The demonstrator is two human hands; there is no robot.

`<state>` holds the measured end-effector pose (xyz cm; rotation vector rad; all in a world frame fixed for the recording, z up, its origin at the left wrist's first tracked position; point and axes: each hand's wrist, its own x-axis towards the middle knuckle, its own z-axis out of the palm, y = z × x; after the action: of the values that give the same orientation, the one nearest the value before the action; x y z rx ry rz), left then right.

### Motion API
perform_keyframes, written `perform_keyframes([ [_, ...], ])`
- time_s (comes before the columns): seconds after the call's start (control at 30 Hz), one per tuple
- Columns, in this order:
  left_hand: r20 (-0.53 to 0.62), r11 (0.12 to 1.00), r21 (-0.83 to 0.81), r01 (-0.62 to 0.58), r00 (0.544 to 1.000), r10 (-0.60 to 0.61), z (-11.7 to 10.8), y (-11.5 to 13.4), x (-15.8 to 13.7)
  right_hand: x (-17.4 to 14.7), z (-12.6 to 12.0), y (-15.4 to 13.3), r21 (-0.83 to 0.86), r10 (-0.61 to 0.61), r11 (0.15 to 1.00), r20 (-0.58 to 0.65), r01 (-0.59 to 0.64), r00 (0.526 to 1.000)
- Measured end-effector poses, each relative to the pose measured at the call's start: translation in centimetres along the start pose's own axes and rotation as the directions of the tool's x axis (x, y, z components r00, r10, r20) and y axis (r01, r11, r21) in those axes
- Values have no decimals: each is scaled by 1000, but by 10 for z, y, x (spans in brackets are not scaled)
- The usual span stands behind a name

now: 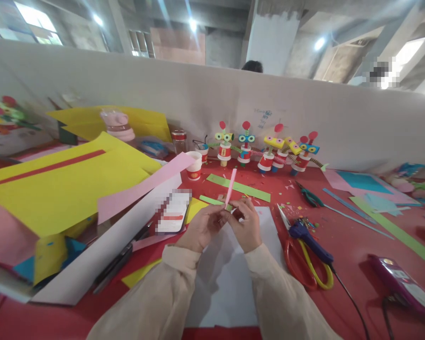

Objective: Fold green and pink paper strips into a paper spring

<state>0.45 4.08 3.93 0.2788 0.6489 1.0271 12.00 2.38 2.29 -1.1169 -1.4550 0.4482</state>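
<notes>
Both hands meet over a white sheet [226,288] in the middle of the table. My left hand [205,224] is closed, its fingertips pinching the lower end of a narrow pink paper strip [231,186] that stands up and leans slightly right. My right hand [247,224] pinches at the same lower end, thumb and fingers against the left fingertips. A bit of light green shows between the fingers, but I cannot tell whether it is part of what they hold. Just beyond the hands lie a wide green paper strip [239,187] and a thinner green strip [212,200].
Scissors [290,259], a blue-handled tool with a cord [310,240] and pliers [308,194] lie right. A phone [173,212], yellow paper [74,189] and a white board [106,245] are left. Several paper-cup figures [246,148] and stacked cups [194,165] stand behind.
</notes>
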Motion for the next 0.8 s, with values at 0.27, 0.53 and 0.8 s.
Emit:
perform_keyframes([
  [0.27,46,998,53,-23,999,21,-2,-2,2,1,-3,-1,-58,-72,996,13,72,997],
  [0.53,37,1000,-1,10,999,-10,-3,-1,2,0,-1,1,-26,-50,998,-17,49,999],
  [0.8,62,999,1,35,997,-35,-3,0,3,0,1,0,11,-2,1000,-13,2,1000],
])
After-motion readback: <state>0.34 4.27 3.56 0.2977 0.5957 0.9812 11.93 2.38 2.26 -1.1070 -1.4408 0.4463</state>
